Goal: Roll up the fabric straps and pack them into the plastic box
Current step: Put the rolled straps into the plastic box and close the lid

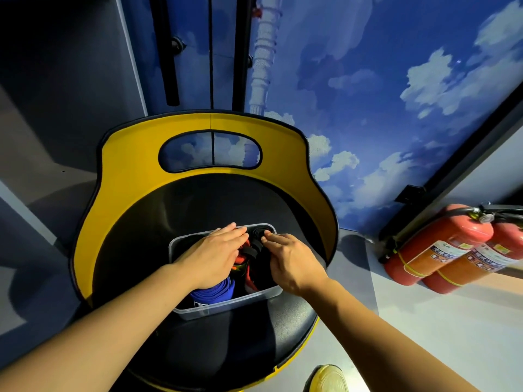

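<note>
Your left hand (pixel 215 254) lies flat, fingers spread, pressing on the rolled straps (pixel 249 254) inside the clear plastic box (pixel 226 306), while your right hand (pixel 288 260) pinches a black roll (pixel 259 232) at the box's far end with its fingertips. The box sits on a black chair seat (pixel 198 210) with a yellow backrest (pixel 135 154), and two red fire extinguishers (pixel 441 247) stand on the floor to your right.

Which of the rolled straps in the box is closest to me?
The blue strap, at the near end of the plastic box by the left wrist. The black roll sits at the far end; orange ones lie between.
</note>
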{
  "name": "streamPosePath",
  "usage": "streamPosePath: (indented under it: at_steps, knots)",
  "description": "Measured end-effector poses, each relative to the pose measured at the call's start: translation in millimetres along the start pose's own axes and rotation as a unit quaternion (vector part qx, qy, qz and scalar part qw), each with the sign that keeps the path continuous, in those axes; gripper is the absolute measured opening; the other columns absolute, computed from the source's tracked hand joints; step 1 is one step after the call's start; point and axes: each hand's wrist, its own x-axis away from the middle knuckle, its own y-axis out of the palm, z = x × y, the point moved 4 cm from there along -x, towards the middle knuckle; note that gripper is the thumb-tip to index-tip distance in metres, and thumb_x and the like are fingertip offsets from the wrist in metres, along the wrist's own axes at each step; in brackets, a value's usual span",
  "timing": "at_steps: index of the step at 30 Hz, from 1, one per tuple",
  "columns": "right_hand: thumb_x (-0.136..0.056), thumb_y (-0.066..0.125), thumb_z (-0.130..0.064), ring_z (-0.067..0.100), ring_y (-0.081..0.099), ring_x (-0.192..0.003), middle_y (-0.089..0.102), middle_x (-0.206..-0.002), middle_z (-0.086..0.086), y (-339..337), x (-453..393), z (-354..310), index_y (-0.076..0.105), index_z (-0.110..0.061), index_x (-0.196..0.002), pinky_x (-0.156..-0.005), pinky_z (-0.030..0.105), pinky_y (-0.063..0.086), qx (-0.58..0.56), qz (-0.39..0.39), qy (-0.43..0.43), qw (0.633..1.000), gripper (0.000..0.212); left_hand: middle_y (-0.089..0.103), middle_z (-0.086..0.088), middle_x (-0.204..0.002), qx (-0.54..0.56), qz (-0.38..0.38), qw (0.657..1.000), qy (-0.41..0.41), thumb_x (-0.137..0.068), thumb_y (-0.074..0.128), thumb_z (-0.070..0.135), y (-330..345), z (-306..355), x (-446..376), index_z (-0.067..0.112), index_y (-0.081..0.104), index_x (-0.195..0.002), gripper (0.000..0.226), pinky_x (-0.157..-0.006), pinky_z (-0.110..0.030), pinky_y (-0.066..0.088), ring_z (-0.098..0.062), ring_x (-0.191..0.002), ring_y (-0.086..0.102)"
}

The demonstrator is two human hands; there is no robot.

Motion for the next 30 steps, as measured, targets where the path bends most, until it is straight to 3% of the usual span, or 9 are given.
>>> streamPosePath:
  at_steps: [2, 4, 7, 9, 15, 19, 23, 27, 30]
  knots:
    - [-0.088, 0.051, -0.015, 0.035, 0.064, -0.114, 0.063, -0.134, 0.018, -3, 2, -2, 0.067, -0.002, -0.126, -0.104, 0.036, 0.046, 0.003, 0.032, 0.013, 0.999, 0.043, 0.013, 0.008, -0.168, 0.002, 0.001, 1.000, -0.003, -0.109, 0.032, 0.029, -5, 4, 3, 0.022, 0.022, -0.160, 0.052, -0.122, -0.025, -0.002, -0.009, -0.155, 0.000]
    - [-0.105, 0.033, -0.044, 0.029, 0.044, -0.140, 0.047, -0.152, 0.012, -1, 7, -7, 0.053, -0.006, -0.143, -0.119, 0.033, 0.026, -0.023, 0.020, 0.052, 0.998, 0.057, 0.010, 0.008, -0.168, -0.017, 0.013, 1.000, 0.003, -0.108, 0.031, 0.037, -9, 9, 8, 0.022, 0.020, -0.160, 0.055, -0.120, -0.026, -0.005, -0.009, -0.155, -0.002]
    - [-0.091, -0.002, -0.071, 0.021, 0.010, -0.155, 0.017, -0.166, 0.010, 13, 12, -18, 0.026, -0.006, -0.157, -0.124, 0.027, 0.002, -0.042, -0.033, 0.061, 0.997, 0.096, 0.001, 0.006, -0.169, -0.051, -0.004, 0.999, -0.006, -0.106, 0.027, 0.050, -3, 14, 17, 0.021, 0.013, -0.161, 0.063, -0.121, -0.027, -0.008, -0.009, -0.154, -0.010]
    - [-0.091, -0.003, -0.068, 0.027, 0.011, -0.155, 0.017, -0.165, 0.016, 17, 12, -25, 0.025, -0.001, -0.155, -0.122, 0.026, -0.002, -0.016, -0.027, 0.058, 0.998, 0.097, -0.009, 0.006, -0.168, -0.064, -0.019, 0.998, -0.015, -0.105, 0.024, 0.054, 3, 11, 22, 0.022, 0.004, -0.161, 0.068, -0.121, -0.027, -0.010, -0.008, -0.152, -0.018]
    - [-0.099, 0.025, -0.042, 0.031, 0.046, -0.139, 0.051, -0.147, 0.020, 19, 14, -25, 0.054, 0.002, -0.140, -0.120, 0.037, 0.029, 0.017, -0.008, 0.070, 0.997, 0.067, -0.017, 0.008, -0.166, -0.070, -0.013, 0.997, -0.023, -0.104, 0.028, 0.056, 9, 11, 24, 0.026, -0.004, -0.160, 0.072, -0.116, -0.024, -0.016, -0.008, -0.151, -0.022]
    - [-0.094, 0.038, -0.031, 0.027, 0.070, -0.104, 0.073, -0.116, 0.014, 7, 16, -23, 0.075, -0.004, -0.105, -0.093, 0.032, 0.054, 0.028, 0.055, 0.050, 0.997, 0.047, -0.013, 0.008, -0.167, -0.072, -0.012, 0.997, -0.023, -0.103, 0.031, 0.056, 9, 12, 23, 0.025, -0.002, -0.161, 0.073, -0.116, -0.024, -0.015, -0.008, -0.152, -0.019]
    - [-0.095, 0.039, -0.032, 0.028, 0.070, -0.091, 0.074, -0.105, 0.011, 7, 13, -19, 0.068, -0.011, -0.087, -0.075, 0.037, 0.058, -0.004, 0.067, 0.089, 0.994, 0.037, -0.014, 0.008, -0.167, -0.071, -0.009, 0.997, -0.021, -0.103, 0.030, 0.058, 11, 11, 22, 0.025, -0.003, -0.161, 0.075, -0.115, -0.024, -0.016, -0.008, -0.151, -0.020]
    - [-0.094, 0.044, -0.028, 0.027, 0.068, -0.083, 0.073, -0.094, 0.011, 10, 12, -20, 0.067, -0.009, -0.079, -0.074, 0.036, 0.057, -0.009, 0.075, 0.051, 0.996, 0.033, -0.014, 0.008, -0.167, -0.063, -0.009, 0.998, -0.021, -0.103, 0.031, 0.056, 13, 10, 22, 0.026, -0.001, -0.161, 0.073, -0.115, -0.024, -0.017, -0.007, -0.151, -0.021]
    - [-0.095, 0.043, -0.029, 0.027, 0.070, -0.095, 0.074, -0.108, 0.013, 11, 14, -16, 0.073, -0.006, -0.092, -0.085, 0.032, 0.056, -0.003, 0.096, 0.050, 0.994, 0.039, -0.013, 0.008, -0.167, -0.065, -0.008, 0.998, -0.023, -0.103, 0.031, 0.056, 13, 10, 20, 0.025, -0.001, -0.161, 0.073, -0.116, -0.025, -0.016, -0.008, -0.151, -0.021]
